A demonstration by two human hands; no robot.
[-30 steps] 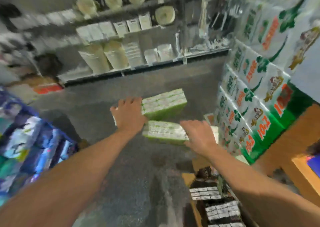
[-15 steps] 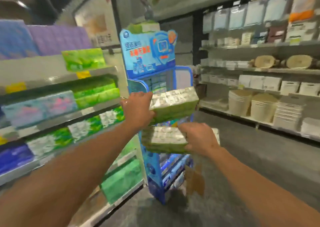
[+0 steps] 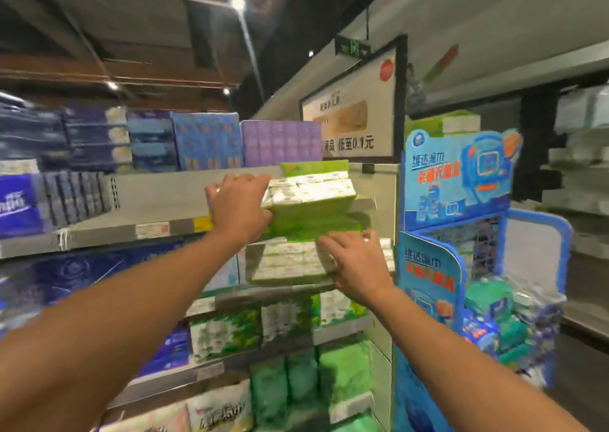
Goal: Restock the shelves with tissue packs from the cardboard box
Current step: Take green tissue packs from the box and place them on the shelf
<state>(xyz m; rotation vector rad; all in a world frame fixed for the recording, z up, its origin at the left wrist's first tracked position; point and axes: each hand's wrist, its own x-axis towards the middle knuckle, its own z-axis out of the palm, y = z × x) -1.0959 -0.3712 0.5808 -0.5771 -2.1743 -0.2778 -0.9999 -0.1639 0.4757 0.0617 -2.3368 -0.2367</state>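
My left hand (image 3: 239,206) grips the left end of a green and white tissue pack (image 3: 313,201) held at the right end of a grey shelf board (image 3: 131,225). A second green and white tissue pack (image 3: 286,262) sits lower, and my right hand (image 3: 357,265) holds its right end over the shelf below. Another green pack (image 3: 314,167) stands on the shelf behind the upper one. The cardboard box is out of view.
Blue and purple tissue packs (image 3: 211,140) line the top shelf, and green packs (image 3: 342,372) fill the lower shelves. A blue cardboard display stand (image 3: 458,181) with small packs stands right beside the shelf end. More shelving runs along the far right.
I have turned further toward the shelves and raised my view. Both hands have carried their packs forward and up to the shelf end.
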